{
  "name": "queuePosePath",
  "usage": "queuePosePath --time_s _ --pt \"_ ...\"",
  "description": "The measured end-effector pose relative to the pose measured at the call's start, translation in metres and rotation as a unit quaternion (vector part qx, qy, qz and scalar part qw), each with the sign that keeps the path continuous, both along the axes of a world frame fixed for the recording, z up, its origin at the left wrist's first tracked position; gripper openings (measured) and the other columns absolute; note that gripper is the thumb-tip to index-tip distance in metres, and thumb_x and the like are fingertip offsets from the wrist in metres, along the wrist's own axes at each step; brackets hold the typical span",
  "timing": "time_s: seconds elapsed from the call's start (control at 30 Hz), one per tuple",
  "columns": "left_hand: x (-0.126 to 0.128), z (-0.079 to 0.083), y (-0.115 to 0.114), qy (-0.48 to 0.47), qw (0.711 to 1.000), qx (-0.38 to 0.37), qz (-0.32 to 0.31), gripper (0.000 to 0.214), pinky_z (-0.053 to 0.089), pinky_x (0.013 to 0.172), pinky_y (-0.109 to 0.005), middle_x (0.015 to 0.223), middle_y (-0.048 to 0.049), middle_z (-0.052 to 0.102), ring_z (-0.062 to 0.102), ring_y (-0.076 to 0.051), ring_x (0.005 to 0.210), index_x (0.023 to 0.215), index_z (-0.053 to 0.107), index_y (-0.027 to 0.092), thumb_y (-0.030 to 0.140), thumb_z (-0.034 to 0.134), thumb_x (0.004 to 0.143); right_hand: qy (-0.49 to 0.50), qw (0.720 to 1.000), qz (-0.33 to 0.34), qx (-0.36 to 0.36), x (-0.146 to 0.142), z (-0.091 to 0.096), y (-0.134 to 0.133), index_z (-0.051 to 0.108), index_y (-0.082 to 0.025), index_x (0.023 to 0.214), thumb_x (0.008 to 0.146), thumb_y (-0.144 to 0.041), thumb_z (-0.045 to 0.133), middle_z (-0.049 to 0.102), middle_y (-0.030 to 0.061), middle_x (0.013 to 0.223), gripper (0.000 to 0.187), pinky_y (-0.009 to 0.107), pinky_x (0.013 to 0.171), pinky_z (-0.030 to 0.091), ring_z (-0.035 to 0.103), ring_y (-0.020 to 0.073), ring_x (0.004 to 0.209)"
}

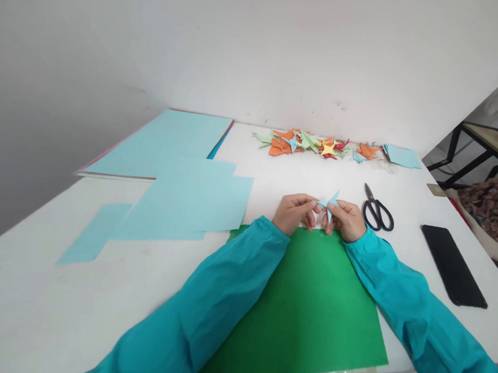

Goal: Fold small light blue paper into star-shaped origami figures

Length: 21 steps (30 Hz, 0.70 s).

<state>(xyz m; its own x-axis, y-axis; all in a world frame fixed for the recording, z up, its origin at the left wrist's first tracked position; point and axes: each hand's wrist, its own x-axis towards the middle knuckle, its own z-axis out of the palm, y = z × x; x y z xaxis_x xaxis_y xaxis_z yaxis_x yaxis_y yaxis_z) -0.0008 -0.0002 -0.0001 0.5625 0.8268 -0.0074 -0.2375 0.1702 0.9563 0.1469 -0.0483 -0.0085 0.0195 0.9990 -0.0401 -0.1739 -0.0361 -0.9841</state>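
Both hands meet over the far edge of a green sheet of paper [302, 309] on the white table [48, 317]. Between them is a small light blue folded paper figure [328, 203] with pointed tips. My left hand [295, 213] pinches its left side with the fingers closed. My right hand [347, 219] pinches its right side, fingers curled. Both arms wear teal sleeves.
Black scissors [377, 211] lie just right of my right hand. A black phone [452, 265] lies further right near the table edge. Light blue sheets [189, 197] cover the left middle. A row of coloured folded paper figures [314, 144] lines the wall, with a blue square [402, 156] beside it.
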Motion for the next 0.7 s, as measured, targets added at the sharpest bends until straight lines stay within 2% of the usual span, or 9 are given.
queuePosePath --time_s 0.4,0.57,0.63,0.7 --pt "0.0007 -0.0028 0.0033 -0.012 0.997 -0.037 -0.062 0.022 0.042 0.036 -0.022 0.041 0.0003 0.054 0.052 -0.012 0.034 0.07 0.051 0.011 0.032 0.056 0.072 -0.004 1.0 -0.004 -0.005 0.0009 -0.0011 0.001 0.058 -0.015 0.069 0.071 -0.041 0.06 0.062 -0.0003 0.048 0.027 0.02 0.03 0.04 0.051 0.0106 0.031" --pt "0.0 -0.0014 0.0034 -0.071 0.993 -0.078 -0.059 0.025 0.045 0.037 -0.026 0.059 -0.0012 0.059 0.056 -0.013 0.039 0.078 0.054 0.01 0.03 0.061 0.066 0.003 1.0 0.005 0.001 0.0017 -0.0015 0.0008 0.056 -0.016 0.067 0.071 -0.042 0.059 0.062 -0.0005 0.049 0.027 0.02 0.03 0.039 0.051 0.0104 0.031" --pt "0.0001 -0.0006 0.0036 -0.071 0.992 -0.089 -0.053 0.028 0.044 0.036 -0.026 0.06 -0.0017 0.059 0.055 -0.013 0.038 0.078 0.054 0.009 0.034 0.06 0.068 -0.003 1.0 0.007 0.001 0.0019 -0.0017 0.0006 0.057 -0.016 0.068 0.071 -0.043 0.06 0.062 -0.0004 0.049 0.028 0.02 0.031 0.04 0.051 0.0105 0.031" --pt "0.0005 0.0006 0.0035 -0.036 0.994 -0.083 -0.053 0.031 0.042 0.034 -0.024 0.052 -0.0006 0.055 0.053 -0.012 0.036 0.072 0.053 0.009 0.04 0.057 0.07 -0.013 1.0 0.013 0.004 0.0021 -0.0018 0.0003 0.058 -0.015 0.07 0.071 -0.043 0.06 0.062 -0.0002 0.049 0.028 0.02 0.031 0.04 0.051 0.0106 0.032"
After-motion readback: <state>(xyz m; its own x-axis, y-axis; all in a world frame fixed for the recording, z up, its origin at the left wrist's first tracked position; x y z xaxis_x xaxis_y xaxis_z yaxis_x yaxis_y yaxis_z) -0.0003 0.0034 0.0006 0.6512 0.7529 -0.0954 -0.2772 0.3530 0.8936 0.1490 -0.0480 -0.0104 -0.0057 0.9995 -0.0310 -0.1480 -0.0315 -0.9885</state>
